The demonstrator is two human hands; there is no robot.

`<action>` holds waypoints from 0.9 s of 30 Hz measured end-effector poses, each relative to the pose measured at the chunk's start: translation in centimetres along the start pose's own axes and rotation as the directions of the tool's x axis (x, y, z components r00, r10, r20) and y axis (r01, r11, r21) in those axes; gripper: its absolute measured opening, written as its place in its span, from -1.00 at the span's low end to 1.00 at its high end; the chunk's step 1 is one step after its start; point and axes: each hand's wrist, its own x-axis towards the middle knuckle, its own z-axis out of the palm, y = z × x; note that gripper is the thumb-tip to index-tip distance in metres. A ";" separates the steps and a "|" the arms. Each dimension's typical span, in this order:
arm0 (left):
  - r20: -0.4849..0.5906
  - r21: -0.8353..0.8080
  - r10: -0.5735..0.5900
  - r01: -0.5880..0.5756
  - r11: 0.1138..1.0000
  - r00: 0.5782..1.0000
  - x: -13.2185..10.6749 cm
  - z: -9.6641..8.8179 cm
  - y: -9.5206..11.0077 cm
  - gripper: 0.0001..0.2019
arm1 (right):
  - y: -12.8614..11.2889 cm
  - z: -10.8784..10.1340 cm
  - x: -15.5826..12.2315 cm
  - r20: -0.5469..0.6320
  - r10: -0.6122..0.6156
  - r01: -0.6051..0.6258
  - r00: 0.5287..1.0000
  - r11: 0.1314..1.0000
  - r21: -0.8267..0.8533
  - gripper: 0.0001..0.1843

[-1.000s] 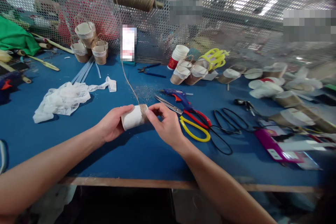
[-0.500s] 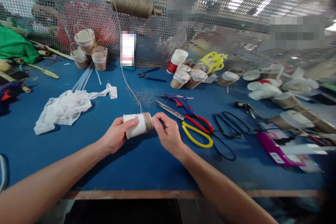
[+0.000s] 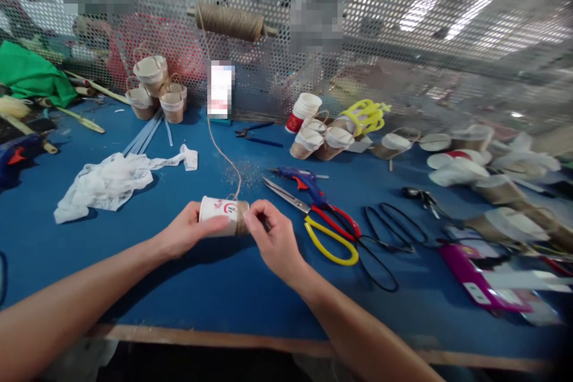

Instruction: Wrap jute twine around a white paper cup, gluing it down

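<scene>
A white paper cup (image 3: 216, 210) with red and black print lies sideways in my left hand (image 3: 185, 230), its thumb along the wall and its fingers underneath. A band of brown twine (image 3: 242, 218) is wound around the cup's right end. The fingers of my right hand (image 3: 274, 236) are bent and pressed together at that end, touching the wound twine. A slack length of twine (image 3: 227, 158) runs up from the cup toward the twine spool (image 3: 230, 22) on a rod at the mesh panel. The undersides of both hands' grips are hidden.
Yellow- and red-handled scissors (image 3: 329, 239) and a blue glue gun (image 3: 304, 182) lie right of my hands, amid black cable. White lace (image 3: 107, 185) is heaped on the left. Finished twine-covered cups (image 3: 152, 80) and pliers (image 3: 259, 134) stand or lie farther back.
The cup has rolled in my hands, bringing its red print into view. Near the cup the twine now hangs looser and curved. The whole view has shifted slightly.
</scene>
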 end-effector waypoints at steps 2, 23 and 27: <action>-0.001 -0.183 -0.102 0.100 0.978 0.995 0.2 -0.1 0.3 -0.76 | -0.2 0.0 -0.1 0.007 -0.038 0.038 0.999 0.999 -0.012 -0.83; 0.010 -0.005 0.062 -0.062 0.998 0.998 -0.2 -0.5 -0.3 -0.76 | -0.5 0.6 -0.5 -0.010 -0.213 0.212 0.977 0.977 -0.037 -0.86; -0.028 0.058 0.127 -0.126 0.990 0.991 -0.2 -0.4 -0.4 -0.80 | -0.5 0.5 -0.2 -0.009 -0.196 0.195 0.981 0.980 -0.028 -0.88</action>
